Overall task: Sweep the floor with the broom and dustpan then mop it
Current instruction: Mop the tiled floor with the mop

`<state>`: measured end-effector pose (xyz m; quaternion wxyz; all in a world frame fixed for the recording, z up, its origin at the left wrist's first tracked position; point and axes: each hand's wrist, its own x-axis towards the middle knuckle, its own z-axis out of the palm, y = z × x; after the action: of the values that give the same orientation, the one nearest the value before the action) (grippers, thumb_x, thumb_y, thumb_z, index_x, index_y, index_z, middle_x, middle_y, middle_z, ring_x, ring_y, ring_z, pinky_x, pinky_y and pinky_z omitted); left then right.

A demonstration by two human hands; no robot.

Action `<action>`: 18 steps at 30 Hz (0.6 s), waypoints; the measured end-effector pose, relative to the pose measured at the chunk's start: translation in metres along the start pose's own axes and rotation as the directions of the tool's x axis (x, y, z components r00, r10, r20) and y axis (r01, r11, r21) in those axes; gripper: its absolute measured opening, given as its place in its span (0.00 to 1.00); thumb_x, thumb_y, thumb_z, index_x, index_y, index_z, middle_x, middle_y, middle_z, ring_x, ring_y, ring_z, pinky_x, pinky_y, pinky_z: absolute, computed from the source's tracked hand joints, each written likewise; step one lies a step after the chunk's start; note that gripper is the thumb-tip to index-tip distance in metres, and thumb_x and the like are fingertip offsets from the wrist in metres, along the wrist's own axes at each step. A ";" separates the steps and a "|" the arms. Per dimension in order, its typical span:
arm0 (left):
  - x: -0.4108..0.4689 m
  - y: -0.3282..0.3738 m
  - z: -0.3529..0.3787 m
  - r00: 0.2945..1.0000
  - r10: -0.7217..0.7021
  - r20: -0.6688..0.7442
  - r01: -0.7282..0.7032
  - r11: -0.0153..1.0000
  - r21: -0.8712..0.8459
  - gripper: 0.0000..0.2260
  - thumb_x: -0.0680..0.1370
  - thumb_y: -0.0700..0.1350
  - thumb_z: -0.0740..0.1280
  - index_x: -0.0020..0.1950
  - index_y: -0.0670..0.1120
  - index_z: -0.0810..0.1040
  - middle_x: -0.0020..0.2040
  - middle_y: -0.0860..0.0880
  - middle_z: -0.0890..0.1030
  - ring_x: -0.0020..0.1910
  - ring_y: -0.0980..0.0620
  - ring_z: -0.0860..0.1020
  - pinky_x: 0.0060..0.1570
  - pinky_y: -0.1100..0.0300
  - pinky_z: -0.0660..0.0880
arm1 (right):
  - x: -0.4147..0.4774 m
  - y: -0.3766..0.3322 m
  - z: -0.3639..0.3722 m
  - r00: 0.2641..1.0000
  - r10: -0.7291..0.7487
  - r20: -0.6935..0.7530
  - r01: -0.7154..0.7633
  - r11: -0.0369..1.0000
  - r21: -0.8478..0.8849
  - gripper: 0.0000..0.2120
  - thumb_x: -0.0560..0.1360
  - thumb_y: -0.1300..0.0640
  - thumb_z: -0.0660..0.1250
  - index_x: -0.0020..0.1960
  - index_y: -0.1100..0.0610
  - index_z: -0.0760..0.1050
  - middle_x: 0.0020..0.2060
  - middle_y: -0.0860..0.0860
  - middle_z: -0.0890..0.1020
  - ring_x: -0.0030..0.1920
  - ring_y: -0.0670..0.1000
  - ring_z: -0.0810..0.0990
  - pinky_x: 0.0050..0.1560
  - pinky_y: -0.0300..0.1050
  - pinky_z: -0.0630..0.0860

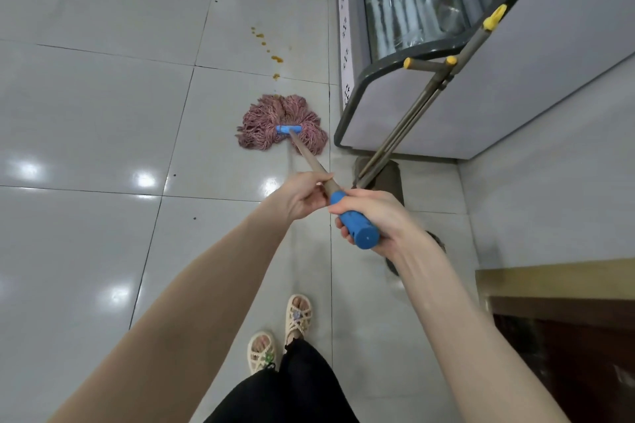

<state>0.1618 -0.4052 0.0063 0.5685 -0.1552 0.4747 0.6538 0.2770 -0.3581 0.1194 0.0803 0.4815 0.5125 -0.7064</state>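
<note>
Curling round the blue end grip [359, 228], the right hand [376, 215] is seemingly steering while the left hand [302, 197] is clasping the wooden shaft [307, 154] for push. Its mop head [275, 120] is resting on the floor [103, 113] mid-frame, just short of yellow drips [275, 59].

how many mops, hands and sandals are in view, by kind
mop: 1
hands, both gripping the mop handle: 2, left hand and right hand
sandals: 2
total: 5
</note>
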 end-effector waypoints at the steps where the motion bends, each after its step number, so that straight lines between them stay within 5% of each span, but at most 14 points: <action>1: -0.003 0.000 -0.001 1.000 0.005 -0.001 -0.005 1.000 -0.001 0.05 0.80 0.35 0.60 0.45 0.36 0.70 0.41 0.39 0.75 0.39 0.47 0.78 0.48 0.57 0.75 | -0.001 0.000 0.000 1.000 0.002 -0.001 -0.002 1.000 -0.007 0.14 0.70 0.71 0.69 0.55 0.64 0.76 0.31 0.59 0.75 0.23 0.49 0.74 0.22 0.36 0.71; 12: 0.038 0.034 -0.001 0.998 0.037 -0.051 -0.034 0.998 0.053 0.06 0.82 0.37 0.58 0.55 0.35 0.68 0.43 0.39 0.75 0.39 0.47 0.77 0.46 0.56 0.75 | 0.047 -0.024 0.003 0.999 0.011 0.050 -0.012 1.000 0.018 0.17 0.71 0.70 0.69 0.60 0.63 0.75 0.33 0.58 0.75 0.22 0.49 0.74 0.21 0.35 0.71; 18: 0.097 0.099 0.002 0.995 0.061 -0.074 -0.052 0.992 0.118 0.05 0.83 0.39 0.57 0.57 0.38 0.67 0.41 0.39 0.76 0.39 0.47 0.78 0.46 0.55 0.75 | 0.118 -0.079 0.008 0.997 -0.006 0.076 0.006 1.000 0.004 0.28 0.71 0.71 0.69 0.69 0.63 0.69 0.37 0.58 0.76 0.27 0.50 0.74 0.22 0.36 0.72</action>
<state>0.0447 -0.3365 -0.0212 0.5389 -0.1335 0.5377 0.6345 0.1628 -0.2832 0.0810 0.0967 0.4529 0.5092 -0.7255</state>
